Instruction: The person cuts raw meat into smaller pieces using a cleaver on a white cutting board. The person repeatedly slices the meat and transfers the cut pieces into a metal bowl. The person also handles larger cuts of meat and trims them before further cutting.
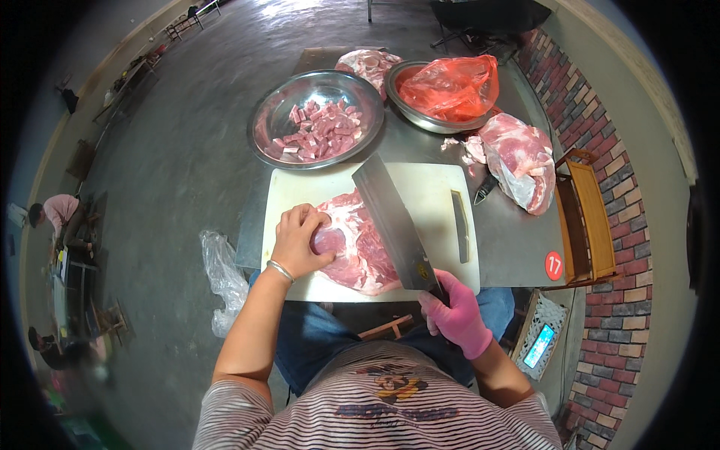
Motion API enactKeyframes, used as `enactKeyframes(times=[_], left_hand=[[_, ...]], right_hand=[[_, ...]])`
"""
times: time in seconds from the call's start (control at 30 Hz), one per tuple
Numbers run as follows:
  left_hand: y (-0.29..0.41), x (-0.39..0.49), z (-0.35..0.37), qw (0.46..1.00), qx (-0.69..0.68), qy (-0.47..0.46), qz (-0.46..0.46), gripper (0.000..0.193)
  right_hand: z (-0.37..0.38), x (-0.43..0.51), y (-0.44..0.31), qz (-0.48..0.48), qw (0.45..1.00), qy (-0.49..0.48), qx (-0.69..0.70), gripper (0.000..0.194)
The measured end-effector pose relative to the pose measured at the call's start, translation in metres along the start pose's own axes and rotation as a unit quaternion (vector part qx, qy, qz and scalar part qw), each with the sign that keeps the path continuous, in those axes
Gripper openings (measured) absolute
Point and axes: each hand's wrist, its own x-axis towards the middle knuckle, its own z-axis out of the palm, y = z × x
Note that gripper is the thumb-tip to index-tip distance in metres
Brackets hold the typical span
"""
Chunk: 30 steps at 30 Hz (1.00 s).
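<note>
A large piece of raw meat (351, 242) lies on a white plastic cutting board (424, 185). My left hand (301, 239), bare with a bracelet at the wrist, presses on the meat's left end with fingers spread. In a pink glove, my right hand (458, 315) grips a cleaver (391, 225) by its dark handle. The broad blade slants up and left over the right part of the meat; whether it touches the meat I cannot tell. Beyond the board, a wide steel bowl (270, 152) holds many cut meat chunks (326, 129).
At the back right of the metal table (517, 259) stands a steel basin (419, 121) with a red plastic bag (450, 87). More raw meat (520, 157) and a dark-handled tool (485, 189) lie right; another meat piece (368, 67) lies behind. Two people are far left.
</note>
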Motion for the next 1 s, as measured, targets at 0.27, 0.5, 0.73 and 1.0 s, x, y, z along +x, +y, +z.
enactKeyframes(times=[0.27, 0.5, 0.73, 1.0], left_hand=[[0.013, -0.018, 0.021, 0.994, 0.046, 0.078, -0.062, 0.054], [-0.004, -0.032, 0.042, 0.985, 0.052, 0.163, -0.015, 0.049], [-0.014, -0.032, 0.049, 0.982, 0.016, 0.189, -0.01, 0.048], [-0.01, -0.028, 0.047, 0.98, 0.008, 0.196, -0.003, 0.044]], right_hand=[[0.009, 0.003, -0.003, -0.069, 0.995, -0.009, -0.073, 0.038], [0.015, 0.003, -0.009, -0.107, 0.971, -0.035, -0.21, 0.039], [0.031, 0.012, -0.004, -0.136, 0.934, -0.022, -0.33, 0.038], [0.058, 0.006, -0.024, -0.101, 0.877, -0.003, -0.47, 0.041]])
